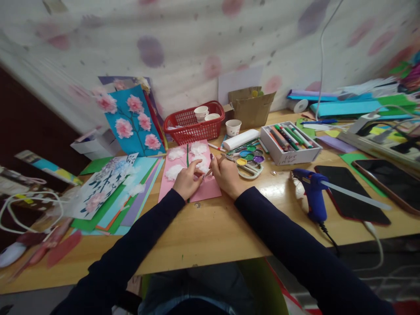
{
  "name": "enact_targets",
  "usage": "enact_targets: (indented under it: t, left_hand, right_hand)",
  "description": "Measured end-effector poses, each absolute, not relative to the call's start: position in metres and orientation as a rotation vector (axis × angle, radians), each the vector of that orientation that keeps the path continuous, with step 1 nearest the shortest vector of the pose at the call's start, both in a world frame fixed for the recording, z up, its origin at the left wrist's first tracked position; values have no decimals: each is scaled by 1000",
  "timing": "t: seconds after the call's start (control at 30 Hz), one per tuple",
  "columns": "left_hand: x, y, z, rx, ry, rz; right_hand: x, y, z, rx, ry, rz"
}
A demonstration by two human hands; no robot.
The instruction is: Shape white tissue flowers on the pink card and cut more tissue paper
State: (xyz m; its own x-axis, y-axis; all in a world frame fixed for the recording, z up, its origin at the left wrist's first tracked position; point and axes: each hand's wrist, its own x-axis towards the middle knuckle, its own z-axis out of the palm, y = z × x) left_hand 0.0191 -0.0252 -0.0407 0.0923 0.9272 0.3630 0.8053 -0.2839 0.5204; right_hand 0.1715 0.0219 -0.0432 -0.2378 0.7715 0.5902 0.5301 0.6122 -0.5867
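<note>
Red plastic basket (197, 134) holding white paper cups (201, 112), blue glue gun (313, 194) beside a dark phone (356, 211), power strip (370, 148) at right, pink-and-purple patterned backdrop (183, 43) behind.

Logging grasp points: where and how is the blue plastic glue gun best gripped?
Probably by the blue handle of the glue gun, from the near side: it points that way, while the nozzle end faces left and the long translucent glue stick juts right.
</note>
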Motion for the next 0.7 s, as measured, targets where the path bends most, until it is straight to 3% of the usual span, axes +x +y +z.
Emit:
enact_targets:
  t: [0.7]
  left_hand:
    - [15,-23,-41,2328,1791,926]
  right_hand:
    - [168,23,-42,-1015,-1992,352]
